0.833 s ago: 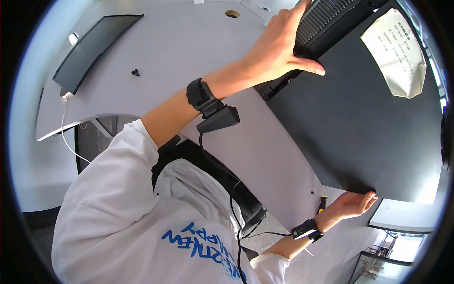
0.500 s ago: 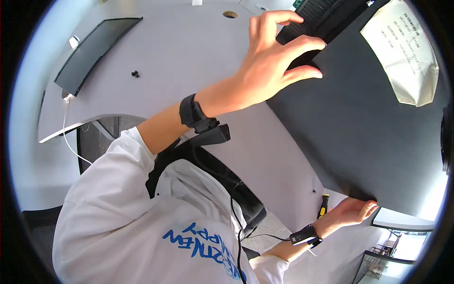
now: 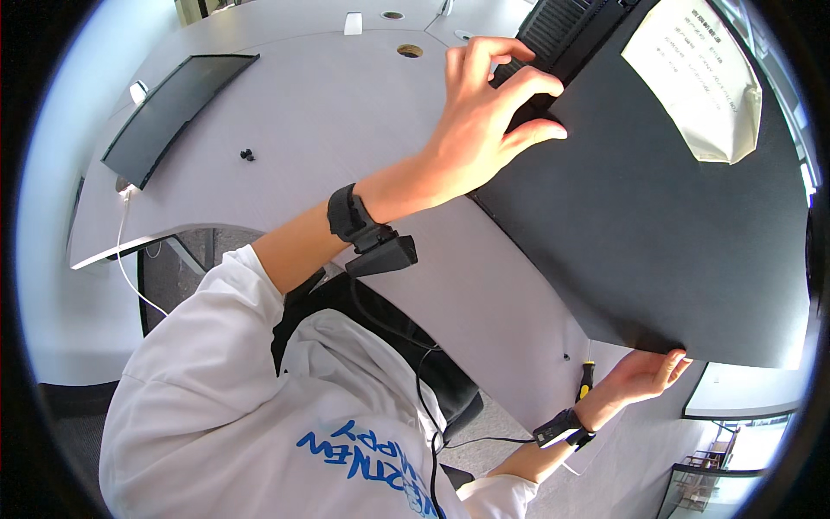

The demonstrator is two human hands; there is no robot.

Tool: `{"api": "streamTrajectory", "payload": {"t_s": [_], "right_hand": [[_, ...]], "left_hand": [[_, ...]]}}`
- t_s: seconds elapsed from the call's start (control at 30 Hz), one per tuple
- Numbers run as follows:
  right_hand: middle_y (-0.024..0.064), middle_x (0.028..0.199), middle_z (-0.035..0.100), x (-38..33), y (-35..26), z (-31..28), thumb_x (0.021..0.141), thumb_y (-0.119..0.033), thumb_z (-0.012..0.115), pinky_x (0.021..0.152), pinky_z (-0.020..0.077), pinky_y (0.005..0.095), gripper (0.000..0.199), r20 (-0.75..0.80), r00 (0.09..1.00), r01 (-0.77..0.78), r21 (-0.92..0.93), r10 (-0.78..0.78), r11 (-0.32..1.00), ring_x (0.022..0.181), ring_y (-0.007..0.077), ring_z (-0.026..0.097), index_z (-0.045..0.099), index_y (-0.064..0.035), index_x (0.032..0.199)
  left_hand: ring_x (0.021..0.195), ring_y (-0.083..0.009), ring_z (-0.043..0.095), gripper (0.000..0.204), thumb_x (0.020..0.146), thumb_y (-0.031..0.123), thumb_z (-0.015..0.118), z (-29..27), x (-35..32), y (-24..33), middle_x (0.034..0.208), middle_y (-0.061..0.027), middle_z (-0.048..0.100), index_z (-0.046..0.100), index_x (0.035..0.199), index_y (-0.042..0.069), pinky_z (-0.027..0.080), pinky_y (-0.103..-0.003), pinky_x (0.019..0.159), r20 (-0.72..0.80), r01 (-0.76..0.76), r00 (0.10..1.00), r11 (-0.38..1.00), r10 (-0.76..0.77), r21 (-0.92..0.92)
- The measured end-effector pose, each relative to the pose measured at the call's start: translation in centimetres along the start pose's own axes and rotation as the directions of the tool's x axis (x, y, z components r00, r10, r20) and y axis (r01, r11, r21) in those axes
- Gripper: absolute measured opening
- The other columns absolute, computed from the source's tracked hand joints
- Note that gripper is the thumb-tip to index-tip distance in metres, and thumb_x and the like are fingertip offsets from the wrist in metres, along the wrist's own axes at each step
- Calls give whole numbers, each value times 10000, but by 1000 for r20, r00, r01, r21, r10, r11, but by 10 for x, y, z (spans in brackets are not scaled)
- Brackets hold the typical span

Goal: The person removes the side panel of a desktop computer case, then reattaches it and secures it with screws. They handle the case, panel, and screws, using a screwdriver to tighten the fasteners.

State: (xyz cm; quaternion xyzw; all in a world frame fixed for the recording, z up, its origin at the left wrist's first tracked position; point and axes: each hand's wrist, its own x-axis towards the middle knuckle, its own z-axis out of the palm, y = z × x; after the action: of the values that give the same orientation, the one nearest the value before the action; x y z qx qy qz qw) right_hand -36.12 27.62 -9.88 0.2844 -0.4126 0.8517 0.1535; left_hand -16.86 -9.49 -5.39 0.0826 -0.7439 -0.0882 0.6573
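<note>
A large black computer case (image 3: pixel 640 233) fills the right side, its broad flat side panel facing me. Its ribbed black end (image 3: pixel 562 35) is at the upper edge. My left hand (image 3: pixel 484 117) is bent over the corner by that end, with thumb and forefinger against the panel and the other fingers curled at the ribbing. At the case's lower edge, my right hand (image 3: pixel 644 376) grips the rim with its fingertips; part of its grasp is hidden behind the panel. A creased white printed paper (image 3: pixel 700 82) is on the panel.
On the pale table (image 3: pixel 328 104) lie a dark monitor-like panel (image 3: pixel 177 117) and several small black pieces (image 3: pixel 247 155). A yellow-and-black screwdriver (image 3: pixel 587 379) lies beside my right wrist, with a tiny dark piece (image 3: pixel 566 356) close by. A black cable (image 3: pixel 419 389) hangs before me.
The view has shifted slightly. The case and both hands sit a little further up and left against the table, and both hands keep their places on it.
</note>
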Motion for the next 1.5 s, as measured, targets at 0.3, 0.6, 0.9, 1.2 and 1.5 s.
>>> {"api": "streamTrajectory", "payload": {"t_s": [0.3, 0.6, 0.9, 1.2, 1.5], "right_hand": [[61, 1169, 743, -5, 5, 12, 959, -107, 715, 1124, 387, 427, 161, 155, 987, 39, 4, -39, 999, 1143, 220, 641, 732, -118, 1119], [-12, 957, 667, -7, 6, 37, 928, 71, 691, 944, 450, 270, 255, 189, 980, 57, 54, -66, 997, 924, 133, 636, 665, -146, 1061], [-21, 940, 599, -2, 9, 43, 947, 12, 728, 922, 455, 264, 221, 156, 987, 52, -40, -45, 998, 933, 109, 601, 601, -137, 1050], [-11, 1009, 476, 16, 25, 42, 934, -62, 788, 786, 396, 237, 288, 216, 948, 306, -428, -232, 851, 831, 93, 425, 505, -85, 983], [33, 1093, 531, 15, 30, 41, 1015, -235, 724, 852, 439, 251, 297, 318, 889, 457, -570, -330, 683, 905, 105, 488, 535, -30, 1116]], "left_hand": [[1138, -288, 439, 394, 776, 323, 906, -5, -5, -13, 1297, -54, 513, 721, 1101, 199, 424, -400, 928, 3, -8, 1000, 1000, 8, -6], [1130, -315, 424, 385, 796, 326, 897, 2, -3, -22, 1282, -68, 486, 717, 1117, 213, 420, -419, 928, -49, -6, 999, 1000, 6, -8], [1259, -351, 543, 794, 814, 224, 904, 13, 1, -32, 1371, -226, 509, 424, 1417, 35, 480, -458, 1028, -59, 26, 997, 964, -43, -266], [1005, -230, 707, 666, 867, 135, 861, 12, 7, -36, 1105, -156, 706, 448, 1373, 2, 576, -356, 871, 224, 299, 951, 827, -214, -476], [973, -196, 688, 590, 882, 128, 847, 13, 9, -36, 1069, -126, 702, 464, 1307, -17, 574, -340, 873, 258, 347, 934, 811, -249, -471]]}}
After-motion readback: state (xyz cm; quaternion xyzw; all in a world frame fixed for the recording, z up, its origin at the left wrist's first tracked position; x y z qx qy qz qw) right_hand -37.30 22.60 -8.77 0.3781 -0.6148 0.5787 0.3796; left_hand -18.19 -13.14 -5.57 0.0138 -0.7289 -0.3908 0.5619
